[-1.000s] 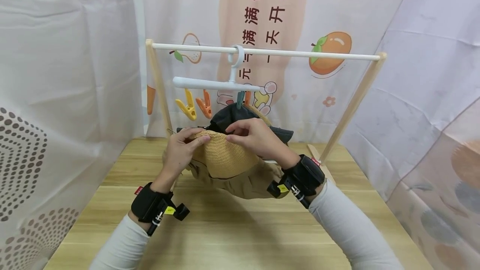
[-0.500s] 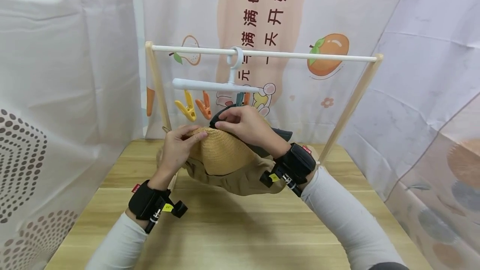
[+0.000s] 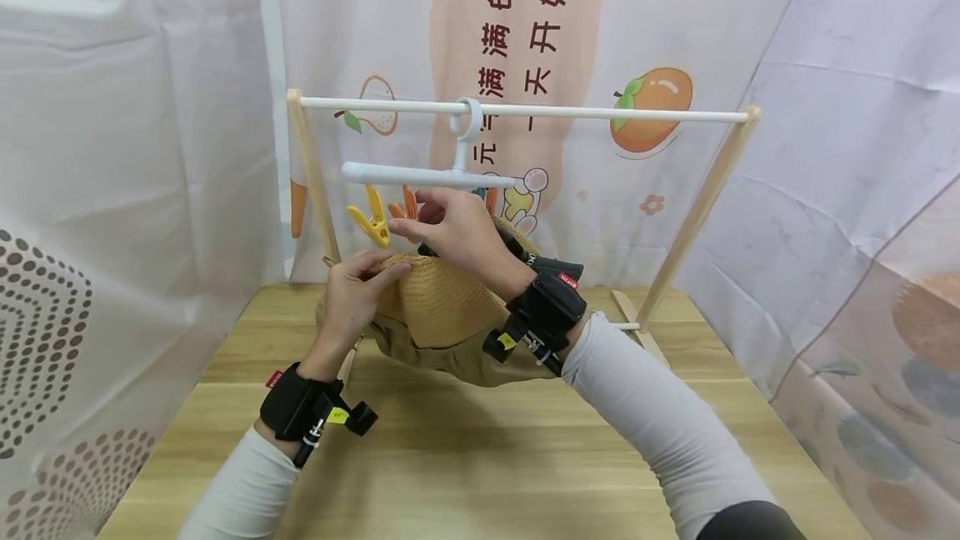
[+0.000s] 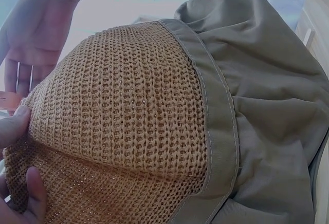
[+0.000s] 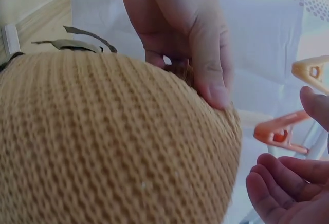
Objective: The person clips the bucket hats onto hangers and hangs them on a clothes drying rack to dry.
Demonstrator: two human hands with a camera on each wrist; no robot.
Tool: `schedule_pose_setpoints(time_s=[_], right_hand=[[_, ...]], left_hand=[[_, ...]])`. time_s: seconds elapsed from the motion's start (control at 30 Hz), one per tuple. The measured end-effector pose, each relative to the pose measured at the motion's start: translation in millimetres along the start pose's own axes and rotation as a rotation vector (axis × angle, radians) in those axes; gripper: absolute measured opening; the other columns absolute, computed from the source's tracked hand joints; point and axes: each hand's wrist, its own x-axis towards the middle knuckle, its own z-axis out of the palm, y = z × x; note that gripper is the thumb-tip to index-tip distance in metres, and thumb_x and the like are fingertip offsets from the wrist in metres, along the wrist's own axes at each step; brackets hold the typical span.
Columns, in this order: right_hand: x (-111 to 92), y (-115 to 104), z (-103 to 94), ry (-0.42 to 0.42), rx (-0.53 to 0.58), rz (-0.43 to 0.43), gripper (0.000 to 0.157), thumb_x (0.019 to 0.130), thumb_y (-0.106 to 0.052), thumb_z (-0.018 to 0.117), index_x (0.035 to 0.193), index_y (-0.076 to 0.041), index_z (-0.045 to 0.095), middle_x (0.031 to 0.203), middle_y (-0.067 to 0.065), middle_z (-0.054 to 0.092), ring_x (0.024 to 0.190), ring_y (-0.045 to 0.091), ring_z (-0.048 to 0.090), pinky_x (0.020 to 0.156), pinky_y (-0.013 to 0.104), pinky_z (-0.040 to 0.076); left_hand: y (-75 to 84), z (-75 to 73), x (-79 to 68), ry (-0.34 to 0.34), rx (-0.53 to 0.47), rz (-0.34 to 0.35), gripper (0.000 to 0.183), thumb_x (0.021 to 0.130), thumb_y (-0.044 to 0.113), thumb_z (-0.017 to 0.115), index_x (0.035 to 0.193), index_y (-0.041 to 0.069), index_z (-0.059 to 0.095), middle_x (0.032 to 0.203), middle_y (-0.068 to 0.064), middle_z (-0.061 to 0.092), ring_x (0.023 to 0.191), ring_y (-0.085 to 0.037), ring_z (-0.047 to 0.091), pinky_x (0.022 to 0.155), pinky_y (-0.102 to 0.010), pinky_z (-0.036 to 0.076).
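Observation:
My left hand (image 3: 352,294) pinches the top of a sun hat with a tan knitted crown (image 3: 442,302) and a wide khaki cloth brim (image 4: 272,95). The thumb and fingertips gather the knit at the crown. My right hand (image 3: 453,232) is raised above the hat, its thumb and fingers spread around an orange clothespin (image 5: 280,131) without visibly gripping it. That clothespin hangs from a pale blue hanger (image 3: 405,174). A yellow clothespin (image 3: 372,219) dangles left of it. Behind the right hand, a teal and another orange clothespin are mostly hidden.
The hanger hooks over the white rod (image 3: 585,112) of a wooden stand, whose posts (image 3: 697,219) rise on both sides. Behind the hat, a dark item (image 3: 555,267) is partly covered. Wood-grain table (image 3: 480,465) lies below; printed curtains (image 3: 135,148) enclose three sides.
My right hand has left the top of the hat and moved up and left to the orange clothespin. The left hand keeps its pinch, nearly still.

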Motion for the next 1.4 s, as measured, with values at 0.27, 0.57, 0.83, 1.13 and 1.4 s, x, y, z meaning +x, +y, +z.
schedule_pose_setpoints(time_s=[0.27, 0.57, 0.83, 1.13, 1.4], right_hand=[[4.6, -2.3, 11.5, 0.094, -0.001, -0.062, 0.026, 0.085, -0.036, 0.067, 0.081, -0.011, 0.064, 0.073, 0.001, 0.066, 0.067, 0.009, 0.056, 0.055, 0.023, 0.042], [4.6, 1.2, 14.9, 0.211, 0.005, -0.137, 0.026, 0.088, -0.030, 0.064, 0.072, -0.011, 0.070, 0.057, 0.001, 0.059, 0.052, 0.010, 0.047, 0.047, 0.021, 0.031], [3.2, 8.5, 15.9, 0.254, 0.061, -0.166, 0.031, 0.089, -0.025, 0.063, 0.062, -0.010, 0.065, 0.054, 0.002, 0.056, 0.049, 0.011, 0.043, 0.045, 0.022, 0.030], [2.0, 9.9, 17.7, 0.227, 0.009, -0.173, 0.025, 0.088, -0.030, 0.064, 0.073, -0.010, 0.068, 0.068, 0.001, 0.062, 0.061, 0.009, 0.051, 0.051, 0.023, 0.038], [-0.2, 14.2, 18.7, 0.186, 0.006, -0.108, 0.023, 0.087, -0.033, 0.065, 0.084, -0.010, 0.070, 0.083, 0.003, 0.069, 0.074, 0.006, 0.061, 0.063, 0.026, 0.050]], left_hand=[[-4.9, -3.5, 5.2, -0.014, 0.024, 0.031, 0.022, 0.080, 0.021, 0.072, 0.096, 0.007, 0.074, 0.077, 0.006, 0.062, 0.061, -0.010, 0.045, 0.050, -0.020, 0.034], [-4.3, -1.0, 8.6, -0.035, -0.013, 0.050, 0.022, 0.080, 0.017, 0.072, 0.098, 0.005, 0.073, 0.081, 0.011, 0.060, 0.070, -0.011, 0.049, 0.056, -0.019, 0.038], [0.5, 2.5, 16.6, 0.000, -0.066, 0.080, 0.017, 0.080, 0.016, 0.072, 0.090, 0.002, 0.073, 0.070, 0.005, 0.057, 0.066, -0.014, 0.042, 0.055, -0.022, 0.034], [2.3, 0.4, 20.3, 0.024, -0.060, 0.051, 0.022, 0.083, 0.018, 0.069, 0.098, 0.001, 0.072, 0.076, 0.000, 0.055, 0.070, -0.015, 0.042, 0.056, -0.022, 0.035], [-2.6, 0.4, 19.2, 0.018, -0.033, 0.025, 0.024, 0.082, 0.021, 0.071, 0.097, 0.002, 0.073, 0.077, 0.000, 0.057, 0.067, -0.014, 0.045, 0.054, -0.020, 0.037]])
